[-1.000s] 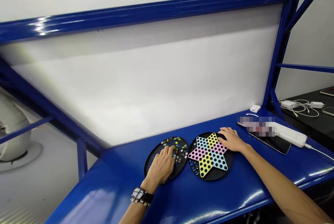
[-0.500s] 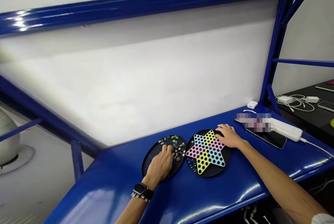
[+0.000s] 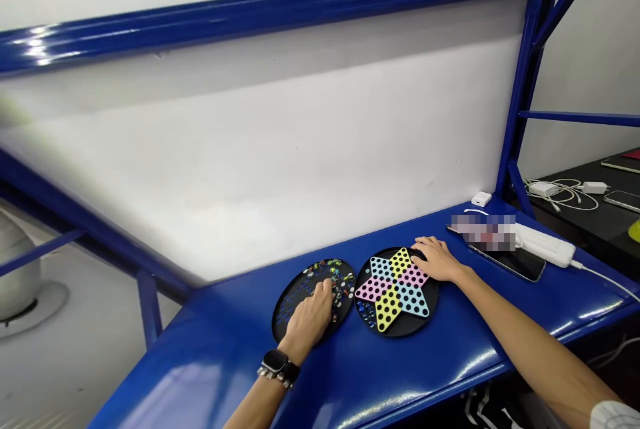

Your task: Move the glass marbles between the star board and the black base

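My left hand [image 3: 310, 319] reaches over a round black tray [image 3: 281, 299], its fingers curled down. Glass marbles [image 3: 337, 272] of several colours lie around the fingertips; whatever is between them is hidden. Right beside this tray is a round Chinese checkers board [image 3: 395, 287], a star with pink, yellow and light blue points and black holes. Dark blue marbles [image 3: 367, 314] lie in the gap at its left side. At the board's far right rim is my right hand [image 3: 436, 260], thumb over the board and fingers along the outer edge, holding it.
On the blue table [image 3: 225, 342] to the right lie a black phone [image 3: 515, 263], a white power strip [image 3: 547, 247] with a cable, and a small white adapter [image 3: 481, 199]. A blue frame [image 3: 300, 5] and white wall stand behind. Cables and chargers [image 3: 563, 190] sit on a dark desk at far right.
My left hand has shifted slightly right and its fingers are drawn together more over the marbles. The right hand stays at the board's rim. The view has moved slightly.
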Demonstrator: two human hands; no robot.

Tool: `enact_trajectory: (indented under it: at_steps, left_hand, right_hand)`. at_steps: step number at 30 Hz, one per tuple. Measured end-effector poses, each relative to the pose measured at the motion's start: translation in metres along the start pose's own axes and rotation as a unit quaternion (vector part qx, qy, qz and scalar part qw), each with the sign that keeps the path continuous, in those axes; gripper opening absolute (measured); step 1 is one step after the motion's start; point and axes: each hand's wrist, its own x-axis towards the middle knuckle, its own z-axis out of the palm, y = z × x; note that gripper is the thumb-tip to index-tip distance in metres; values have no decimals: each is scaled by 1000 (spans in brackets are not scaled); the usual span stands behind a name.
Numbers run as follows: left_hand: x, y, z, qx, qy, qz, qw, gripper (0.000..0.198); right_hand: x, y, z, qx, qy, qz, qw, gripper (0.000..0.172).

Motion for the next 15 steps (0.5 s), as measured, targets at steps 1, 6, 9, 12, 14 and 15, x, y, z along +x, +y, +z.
enact_trajectory:
  at_steps: [1,6,9,12,14,15]
  left_hand:
    - [0,-1,0,-4,-1,0,1000,32]
    - [3,-5,2,-25,-1,-1,1000,30]
    - [4,-10,2,-44,6,-4,999,30]
    - [5,-16,1,-76,2,-14,997,24]
    - [5,-19,-2,-123,19,-13,992,22]
    - [5,-19,-4,-151,36,-7,988,23]
  right_hand:
    - [0,0,0,1,-1,1,1000,49]
    - [-1,-3,-3,8,-14,0,1000,51]
    - [-2,-4,-4,10,-12,-2,1000,51]
    - [-2,-4,-3,11,-15,3,1000,52]
    - [-1,-3,-3,11,-17,3,1000,52]
    - [-1,-2,-2,11,-15,0,1000,52]
